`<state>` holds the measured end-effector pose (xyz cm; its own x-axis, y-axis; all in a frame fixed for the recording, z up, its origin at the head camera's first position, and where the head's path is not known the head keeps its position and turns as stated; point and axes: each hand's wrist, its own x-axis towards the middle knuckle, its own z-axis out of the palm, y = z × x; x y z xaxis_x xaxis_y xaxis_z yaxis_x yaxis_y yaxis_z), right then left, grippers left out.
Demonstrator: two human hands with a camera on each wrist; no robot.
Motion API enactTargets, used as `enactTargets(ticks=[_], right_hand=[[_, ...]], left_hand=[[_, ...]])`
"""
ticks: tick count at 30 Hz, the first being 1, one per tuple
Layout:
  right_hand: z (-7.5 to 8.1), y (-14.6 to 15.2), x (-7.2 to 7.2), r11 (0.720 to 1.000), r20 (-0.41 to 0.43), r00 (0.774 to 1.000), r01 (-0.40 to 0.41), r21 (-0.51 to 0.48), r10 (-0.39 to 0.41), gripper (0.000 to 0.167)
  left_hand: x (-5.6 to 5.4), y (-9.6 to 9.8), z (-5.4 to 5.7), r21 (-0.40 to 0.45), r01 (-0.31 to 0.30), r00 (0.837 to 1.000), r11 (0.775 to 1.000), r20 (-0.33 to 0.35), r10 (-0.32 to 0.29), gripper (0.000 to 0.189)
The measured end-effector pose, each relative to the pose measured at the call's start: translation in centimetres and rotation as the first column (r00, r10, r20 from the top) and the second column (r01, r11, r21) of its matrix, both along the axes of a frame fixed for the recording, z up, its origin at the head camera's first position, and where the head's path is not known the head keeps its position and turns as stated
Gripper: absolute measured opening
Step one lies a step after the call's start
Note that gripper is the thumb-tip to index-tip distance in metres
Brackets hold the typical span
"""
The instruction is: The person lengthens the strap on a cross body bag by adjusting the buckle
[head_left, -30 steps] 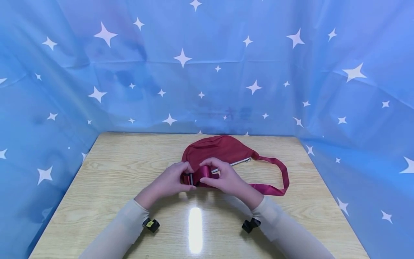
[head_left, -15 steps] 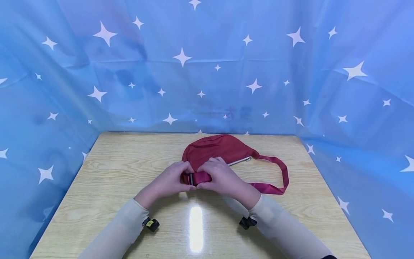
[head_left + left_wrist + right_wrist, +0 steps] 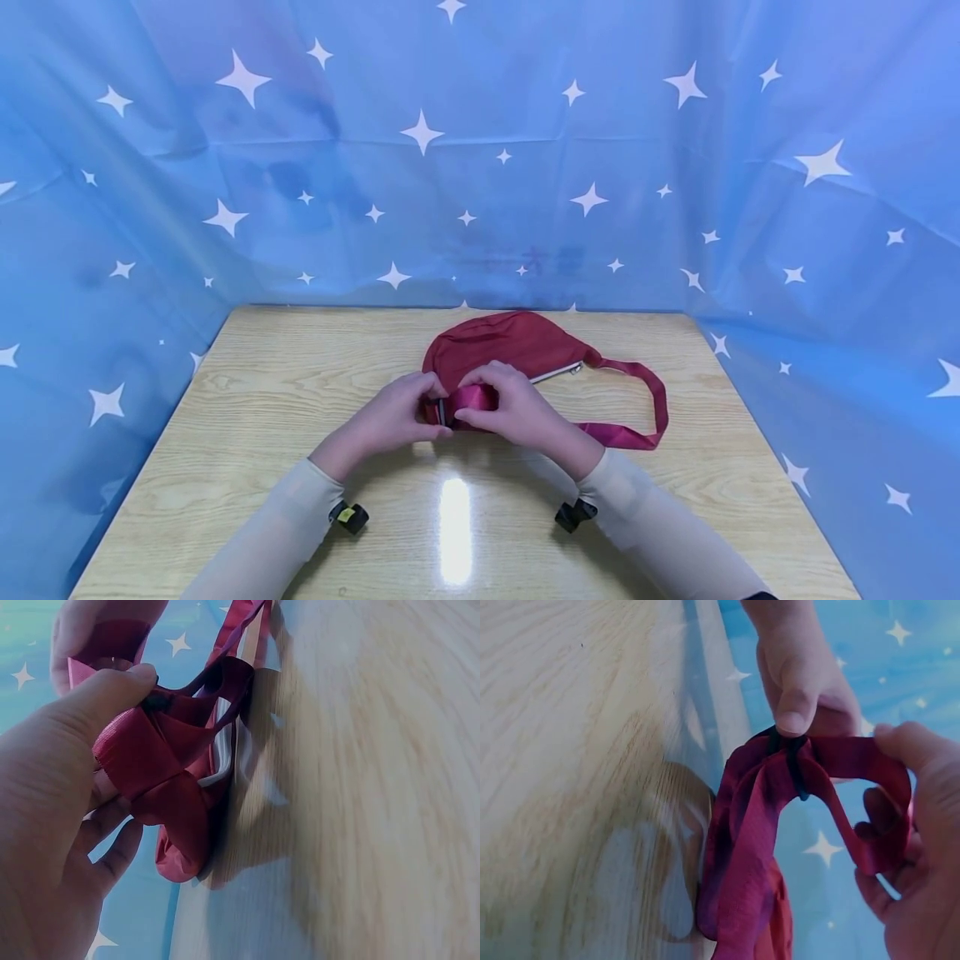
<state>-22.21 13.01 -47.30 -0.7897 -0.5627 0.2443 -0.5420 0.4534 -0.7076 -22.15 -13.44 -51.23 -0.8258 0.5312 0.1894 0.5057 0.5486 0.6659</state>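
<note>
A dark red waist bag [image 3: 510, 342] lies on the wooden table, its silver zip [image 3: 553, 373] facing the person. At the bag's left end, my left hand [image 3: 392, 412] pinches the black buckle [image 3: 798, 769] and the webbing beside it between thumb and fingers. Just to the right, my right hand [image 3: 517, 410] grips a bulging loop of the red strap [image 3: 851, 755], which comes out of the buckle, as the right wrist view shows. The loop curves round between thumb and fingers. How the strap threads through the buckle is partly hidden by the left thumb.
The rest of the strap [image 3: 660, 404] trails in a wide curve on the table [image 3: 300, 358] to the right. A blue star-patterned cloth [image 3: 480, 183] hangs behind and at both sides. Small black wrist cameras [image 3: 352, 518] sit at both cuffs.
My right hand first moved left toward the buckle, where the strap lay flat, then its fingers lifted so the strap bulges into a loop. The left hand has stayed almost still; the bag has not moved.
</note>
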Motion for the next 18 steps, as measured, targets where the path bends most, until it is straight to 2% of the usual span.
enactTargets(ticks=[4,10,14,18], right_hand=[[-0.15,0.19,0.10,0.996,0.063,0.998,0.025,-0.087,-0.019,0.034],[-0.31,0.40,0.01,0.984,0.077,0.997,0.038,-0.173,-0.025,0.034],[-0.21,0.46,0.01,0.979,0.090,0.996,0.040,-0.200,-0.022,0.033],[-0.25,0.62,-0.04,0.981,0.097,0.995,0.044,-0.186,-0.026,0.032]], left_hand=[[0.03,-0.12,-0.03,-0.005,-0.010,1.000,1.000,0.018,0.011,0.045],[-0.04,-0.32,-0.20,-0.021,-0.028,0.999,0.999,0.029,0.028,0.045],[-0.07,-0.46,-0.29,-0.029,-0.026,0.999,0.999,0.031,0.027,0.044],[-0.11,-0.53,-0.24,-0.031,-0.014,1.000,0.999,0.023,0.014,0.042]])
